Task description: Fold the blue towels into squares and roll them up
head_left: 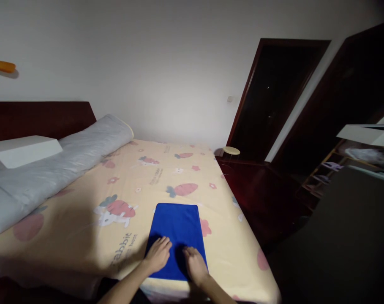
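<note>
A blue folded cloth [177, 226] lies as a neat, flat rectangle near the front edge of the bed. My left hand [159, 254] rests over its lower left part, the fingers slightly bent and stretched forward. Over the lower right part is my right hand [194, 264], its fingers curled together. The undersides of those fingers are hidden, so I cannot tell whether they pinch anything. Under the cloth is a pale yellow bed sheet [160, 175] printed with rabbits and carrots.
A grey bedding roll [84, 143] in a plastic-like cover lies along the dark headboard [36, 118], with a white box [27, 150] on it. A round stool [231, 150] stands past the far corner. A cluttered shelf [325, 169] is at the right, beyond a dark panel [334, 236].
</note>
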`<state>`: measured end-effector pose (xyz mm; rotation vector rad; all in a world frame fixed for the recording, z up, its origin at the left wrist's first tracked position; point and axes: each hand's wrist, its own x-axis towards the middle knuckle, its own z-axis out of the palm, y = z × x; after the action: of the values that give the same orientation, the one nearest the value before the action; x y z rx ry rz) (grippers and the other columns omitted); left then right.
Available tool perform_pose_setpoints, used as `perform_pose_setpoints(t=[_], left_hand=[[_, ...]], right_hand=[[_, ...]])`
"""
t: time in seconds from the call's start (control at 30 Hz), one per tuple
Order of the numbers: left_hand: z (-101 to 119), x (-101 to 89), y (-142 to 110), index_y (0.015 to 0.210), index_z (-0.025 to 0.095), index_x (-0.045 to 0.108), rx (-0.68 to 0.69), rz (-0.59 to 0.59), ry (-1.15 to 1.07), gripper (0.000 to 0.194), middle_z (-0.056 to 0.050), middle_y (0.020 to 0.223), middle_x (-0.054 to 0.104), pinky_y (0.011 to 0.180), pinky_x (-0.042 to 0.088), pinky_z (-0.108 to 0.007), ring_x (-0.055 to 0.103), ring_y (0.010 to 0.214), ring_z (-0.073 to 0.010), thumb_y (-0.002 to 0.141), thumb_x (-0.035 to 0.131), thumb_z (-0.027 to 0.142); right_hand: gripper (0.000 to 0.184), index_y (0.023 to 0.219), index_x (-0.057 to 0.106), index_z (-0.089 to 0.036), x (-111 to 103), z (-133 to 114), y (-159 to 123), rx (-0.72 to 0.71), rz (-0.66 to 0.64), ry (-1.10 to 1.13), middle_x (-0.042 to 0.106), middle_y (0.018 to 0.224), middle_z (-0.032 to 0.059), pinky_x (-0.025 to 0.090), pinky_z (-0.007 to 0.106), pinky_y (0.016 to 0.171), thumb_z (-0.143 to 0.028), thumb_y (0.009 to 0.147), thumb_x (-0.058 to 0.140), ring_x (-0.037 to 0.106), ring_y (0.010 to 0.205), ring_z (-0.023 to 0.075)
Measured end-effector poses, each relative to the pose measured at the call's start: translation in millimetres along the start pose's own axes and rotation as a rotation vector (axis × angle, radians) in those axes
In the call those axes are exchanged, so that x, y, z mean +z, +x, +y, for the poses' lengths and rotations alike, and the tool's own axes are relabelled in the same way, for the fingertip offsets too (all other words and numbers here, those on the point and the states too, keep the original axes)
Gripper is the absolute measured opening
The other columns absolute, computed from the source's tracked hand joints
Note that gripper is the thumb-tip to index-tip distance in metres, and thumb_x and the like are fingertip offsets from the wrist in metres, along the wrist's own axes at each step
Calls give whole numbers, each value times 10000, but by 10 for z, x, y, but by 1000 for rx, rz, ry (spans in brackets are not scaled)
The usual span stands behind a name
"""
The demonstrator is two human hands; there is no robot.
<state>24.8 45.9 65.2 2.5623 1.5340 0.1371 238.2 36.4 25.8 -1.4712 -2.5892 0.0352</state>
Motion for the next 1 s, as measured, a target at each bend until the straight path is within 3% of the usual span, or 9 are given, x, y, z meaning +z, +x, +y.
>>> perform_pose_setpoints(t=[0.1, 0.17, 0.27, 0.33, 0.43, 0.53, 0.77, 0.9, 1.0], left_hand=[[276, 353, 156, 1390, 245, 486, -77, -5, 22, 575, -107, 1421, 548, 1060, 435, -440, 510, 1301, -252, 848, 352, 111], [336, 623, 123, 1461, 241, 384, -146, 20, 48, 616, -103, 1491, 466, 1081, 421, -449, 454, 1353, -244, 862, 325, 112], [257, 921, -50, 1516, 242, 205, -147, 139, 104, 598, -64, 1552, 366, 1148, 340, -449, 360, 1415, -218, 927, 299, 207], [147, 1010, -179, 1520, 239, 100, -139, 238, 147, 593, -52, 1559, 352, 1158, 311, -449, 348, 1420, -210, 962, 290, 307], [-16, 1024, -337, 1513, 223, 20, -181, 323, 191, 635, -52, 1556, 356, 1157, 291, -431, 353, 1415, -201, 971, 292, 412], [-143, 995, -465, 1515, 214, 22, -227, 330, 205, 643, -56, 1564, 336, 1166, 263, -432, 351, 1417, -202, 971, 283, 436], [-436, 1025, -696, 1512, 254, 67, -311, 363, 244, 606, -12, 1547, 369, 1186, 217, -428, 366, 1407, -181, 949, 286, 292], [-663, 957, -764, 1511, 255, 102, -387, 436, 274, 629, -15, 1537, 385, 1198, 177, -464, 355, 1414, -202, 917, 308, 256], [-701, 857, -679, 1510, 240, 108, -366, 444, 280, 640, -20, 1541, 375, 1199, 173, -486, 339, 1423, -219, 906, 318, 243]], right_hand=[[598, 1385, 509, -185, 277, -345, 183, 138, 5, 115, 542, 1405, 100, 429, 376, 1028, -57, 811, 404, 513, 1282, 252], [600, 1444, 434, -238, 444, -448, 191, 171, 6, 194, 461, 1471, 59, 390, 412, 1083, -130, 854, 411, 433, 1350, 257], [538, 1487, 343, -249, 551, -428, 91, 142, 28, 219, 340, 1533, 36, 296, 428, 1153, -277, 950, 357, 328, 1412, 240], [530, 1496, 308, -222, 538, -352, -3, 164, 37, 202, 288, 1551, 46, 245, 440, 1174, -376, 989, 298, 279, 1433, 237], [580, 1507, 264, -214, 480, -208, -170, 239, 54, 170, 258, 1561, 47, 218, 468, 1179, -489, 997, 255, 256, 1442, 242], [614, 1509, 258, -194, 451, -62, -384, 340, 72, 146, 252, 1563, 52, 216, 472, 1179, -527, 994, 228, 243, 1446, 242], [680, 1488, 332, -159, 529, 169, -723, 469, 90, 121, 299, 1545, 73, 211, 516, 1178, -590, 967, 263, 253, 1441, 278], [564, 1468, 377, -128, 500, 202, -581, 466, 128, 110, 285, 1552, 93, 204, 508, 1184, -390, 980, 271, 227, 1448, 271], [567, 1478, 352, -142, 421, 110, -327, 313, 135, 142, 274, 1558, 66, 221, 447, 1186, -166, 919, 267, 209, 1453, 215]])
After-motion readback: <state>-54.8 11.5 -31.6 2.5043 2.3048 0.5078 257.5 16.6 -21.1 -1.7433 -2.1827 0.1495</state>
